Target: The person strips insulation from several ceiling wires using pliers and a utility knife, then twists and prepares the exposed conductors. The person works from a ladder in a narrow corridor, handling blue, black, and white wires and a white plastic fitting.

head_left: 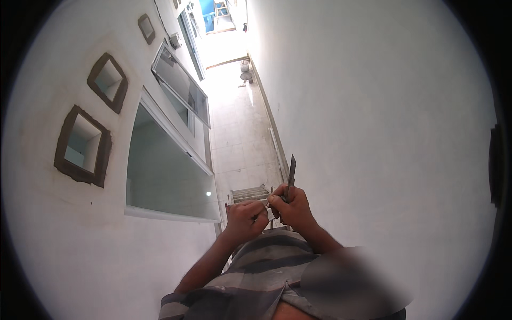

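Note:
My right hand (295,207) is closed around a knife-like tool (292,169), its narrow dark blade pointing up and away from me, with a slanted tip. Close beside it, my left hand (246,219) has its fingers curled in a pinch. Between the two hands shows a small whitish piece (271,215), with thin dark bits around it. Its kind is too small to tell, and the fingers hide part of it. Both hands are in front of my striped shirt. Just beyond them, a ladder's top and steps (249,194) appear below me.
A long white wall (384,133) runs on my right. Along the left wall are a large window (165,170), an open window sash (184,85) and square holes with rough mortar edges (63,144). Far down the tiled passage (232,133), a fan-like object (246,76) stands by the wall.

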### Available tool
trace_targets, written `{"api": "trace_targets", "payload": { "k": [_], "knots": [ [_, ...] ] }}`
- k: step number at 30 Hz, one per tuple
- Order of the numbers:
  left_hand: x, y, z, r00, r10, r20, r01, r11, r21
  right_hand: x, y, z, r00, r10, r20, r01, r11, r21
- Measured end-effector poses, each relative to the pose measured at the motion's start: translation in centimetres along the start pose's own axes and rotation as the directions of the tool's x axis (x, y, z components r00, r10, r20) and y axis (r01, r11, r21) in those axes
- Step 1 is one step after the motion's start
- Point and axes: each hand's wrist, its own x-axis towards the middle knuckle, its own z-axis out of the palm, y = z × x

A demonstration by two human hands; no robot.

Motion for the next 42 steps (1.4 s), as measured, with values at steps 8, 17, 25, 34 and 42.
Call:
{"api": "trace_targets", "payload": {
  "k": [8, 17, 25, 34, 42],
  "knots": [
    [0.0, -0.4, -0.1, 1.0, 0.013, 0.025, -0.015, 0.997, 0.072, 0.8, 0.5, -0.3, 1.0, 0.027, 0.006, -0.028, 0.997, 0.071],
    [-0.7, 0.1, -1.3, 0.915, -0.348, 0.203, 0.386, 0.901, -0.196, 0.9, 0.6, -0.9, 0.971, -0.181, 0.155, 0.202, 0.971, -0.132],
    [-0.7, 0.6, -0.8, 0.868, -0.44, 0.23, 0.494, 0.805, -0.327, 0.6, 0.2, -1.6, 0.921, -0.285, 0.266, 0.35, 0.906, -0.24],
    [-0.2, 2.5, -1.6, 0.839, -0.467, 0.279, 0.542, 0.765, -0.347, -0.1, 0.1, -2.1, 0.86, -0.386, 0.333, 0.465, 0.862, -0.203],
    [-0.7, 1.9, -1.2, 0.86, -0.412, 0.301, 0.492, 0.826, -0.275, -0.2, 1.6, -1.7, 0.848, -0.473, 0.239, 0.523, 0.821, -0.23]
  ]
}}
